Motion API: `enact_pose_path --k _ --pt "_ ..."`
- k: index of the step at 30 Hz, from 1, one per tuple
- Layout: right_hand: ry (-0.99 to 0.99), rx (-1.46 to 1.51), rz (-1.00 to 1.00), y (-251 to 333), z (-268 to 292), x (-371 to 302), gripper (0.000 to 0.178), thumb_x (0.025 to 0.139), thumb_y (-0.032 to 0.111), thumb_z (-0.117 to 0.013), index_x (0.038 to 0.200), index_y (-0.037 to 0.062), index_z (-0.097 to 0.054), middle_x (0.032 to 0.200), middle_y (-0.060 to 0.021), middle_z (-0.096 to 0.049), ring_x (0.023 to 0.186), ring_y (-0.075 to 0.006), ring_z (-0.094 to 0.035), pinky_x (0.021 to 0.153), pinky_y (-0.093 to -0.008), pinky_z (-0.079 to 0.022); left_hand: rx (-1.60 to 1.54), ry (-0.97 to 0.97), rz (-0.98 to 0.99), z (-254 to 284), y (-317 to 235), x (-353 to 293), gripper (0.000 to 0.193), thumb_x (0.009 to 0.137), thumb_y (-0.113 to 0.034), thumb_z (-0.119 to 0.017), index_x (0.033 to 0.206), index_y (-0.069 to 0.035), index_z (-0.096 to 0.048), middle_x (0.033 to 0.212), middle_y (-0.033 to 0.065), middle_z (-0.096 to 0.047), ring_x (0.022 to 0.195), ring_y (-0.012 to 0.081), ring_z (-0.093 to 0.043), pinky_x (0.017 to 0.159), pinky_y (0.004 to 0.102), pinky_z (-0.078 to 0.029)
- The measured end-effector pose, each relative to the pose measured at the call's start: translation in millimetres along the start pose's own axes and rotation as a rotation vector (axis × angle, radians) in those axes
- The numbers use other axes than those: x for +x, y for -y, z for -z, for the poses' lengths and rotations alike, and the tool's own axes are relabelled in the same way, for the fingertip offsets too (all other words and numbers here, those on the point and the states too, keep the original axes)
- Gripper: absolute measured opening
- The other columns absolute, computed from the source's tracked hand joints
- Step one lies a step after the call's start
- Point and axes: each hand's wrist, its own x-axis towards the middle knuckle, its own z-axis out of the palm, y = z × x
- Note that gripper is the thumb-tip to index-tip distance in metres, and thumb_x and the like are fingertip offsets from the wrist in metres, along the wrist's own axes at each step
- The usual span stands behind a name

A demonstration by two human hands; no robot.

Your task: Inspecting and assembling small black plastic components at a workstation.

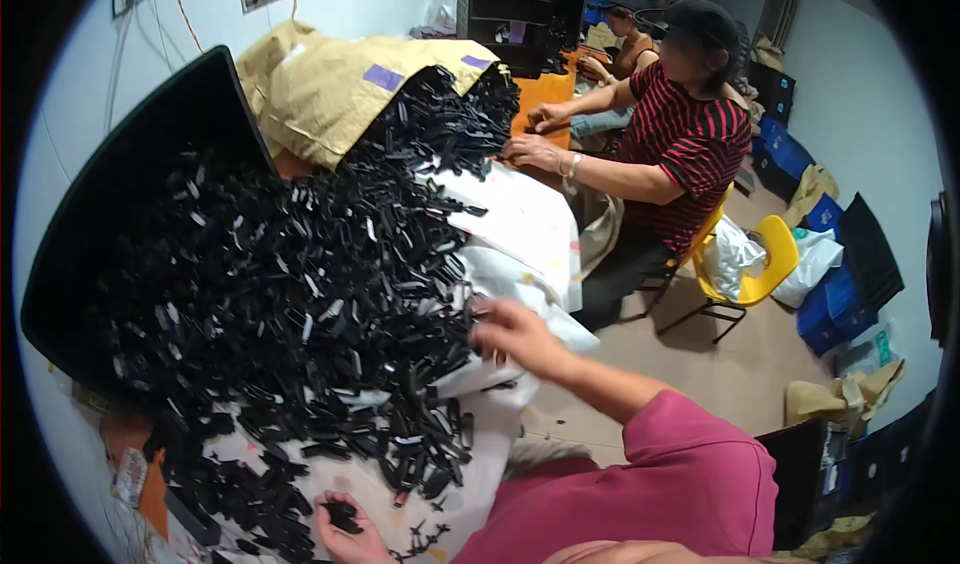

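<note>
A large heap of small black plastic pieces [300, 264] covers the table before me, mostly narrow and elongated, some with shiny faces. At the near edge my left hand [355, 542] is cupped, palm up, around a few black plastic pieces [343, 516]. My right hand [520, 337] reaches over the right edge of the heap, with its fingers apart and somewhat blurred. Nothing shows clearly between them. Beneath the heap lies a white sheet [490, 464], and several thin dark bits [428, 541] are scattered on it beside my left hand.
A black bin [130, 144] lies tipped on the left, pieces spilling out. Behind the heap, a tan sack [320, 104] holds more. Two people sit along the orange table [545, 92], the nearer in a striped shirt [690, 134]. Yellow chair [770, 264] and blue boxes [835, 309] stand at right.
</note>
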Motion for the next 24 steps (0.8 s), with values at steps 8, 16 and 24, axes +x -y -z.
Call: enact_pose_path --k 8,16,24 --pt "0.087 -0.075 0.050 -6 -28 -6 0.026 0.085 0.009 -0.053 0.110 0.0019 -0.053 0.078 -0.0029 -0.060 0.063 -0.0069 -0.054 0.057 -0.0231 -0.047 -0.270 0.271 -0.007 12 -6 2 0.014 0.085 -0.008 -0.048 0.096 -0.001 -0.055 0.091 0.0074 -0.060 0.083 0.0161 -0.059 0.075 0.0284 -0.052" --pt "0.234 -0.382 0.188 -23 -55 -26 0.023 0.083 0.009 -0.056 0.106 0.0038 -0.057 0.084 -0.0089 -0.063 0.071 -0.0150 -0.060 0.065 -0.0270 -0.047 -0.288 0.186 0.019 10 -6 6 0.015 0.085 -0.008 -0.049 0.097 -0.002 -0.055 0.090 0.0078 -0.060 0.079 0.0163 -0.059 0.073 0.0296 -0.052" --pt "0.266 -0.409 0.326 -21 -64 -24 0.021 0.081 0.012 -0.057 0.101 0.0046 -0.058 0.081 -0.0130 -0.062 0.069 -0.0254 -0.061 0.063 -0.0320 -0.047 -0.344 0.222 0.026 10 -3 3 0.015 0.084 -0.007 -0.049 0.097 -0.002 -0.054 0.089 0.0082 -0.059 0.079 0.0178 -0.057 0.074 0.0299 -0.051"
